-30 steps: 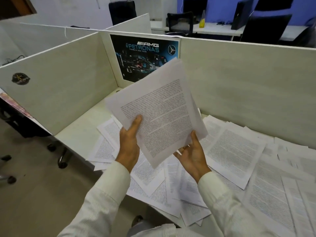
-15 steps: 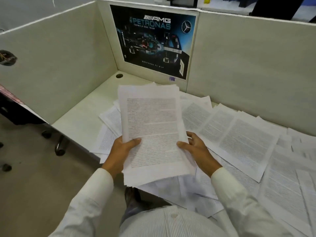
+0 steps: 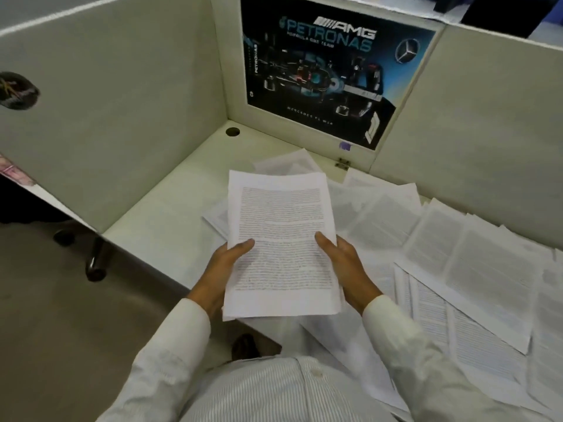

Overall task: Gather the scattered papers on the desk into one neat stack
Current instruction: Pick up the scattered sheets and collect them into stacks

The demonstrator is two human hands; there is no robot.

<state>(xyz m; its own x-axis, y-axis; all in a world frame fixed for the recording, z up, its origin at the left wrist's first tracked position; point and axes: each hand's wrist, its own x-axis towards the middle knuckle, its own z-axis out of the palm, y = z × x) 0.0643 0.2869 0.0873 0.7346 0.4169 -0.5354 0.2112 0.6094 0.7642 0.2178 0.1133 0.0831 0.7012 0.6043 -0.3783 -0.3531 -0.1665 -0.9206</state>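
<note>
The bundle of papers (image 3: 281, 239) is off the worktop (image 3: 170, 214), held roughly flat and printed side up over its near edge. Both hands hold it: the left hand (image 3: 224, 269) grips the left edge and the right hand (image 3: 344, 263) the right edge. Each thumb lies on the top sheet, with the fingers hidden underneath. So the grip is full, with the bundle clamped between the two hands.

The step in hand looks like squaring up what is gathered. The bottom left corner shows sheets slightly stepped, so the edges are not yet flush. To do it well, I would slacken the grip a little. Then I would stand the bundle on its short edge on the bare worktop left of the grip, tap it, and tap the long edge too. Squeezing hard would lock the stagger in.

By count: one held bundle, its number of sheets not readable, and two hands. The loose sheets (image 3: 457, 254) lie to the right of the grip and beyond it, well over ten, too overlapped for an exact figure. Beyond the grip there is one cable hole (image 3: 232, 131) and one racing poster (image 3: 329, 71) on the partition.
</note>
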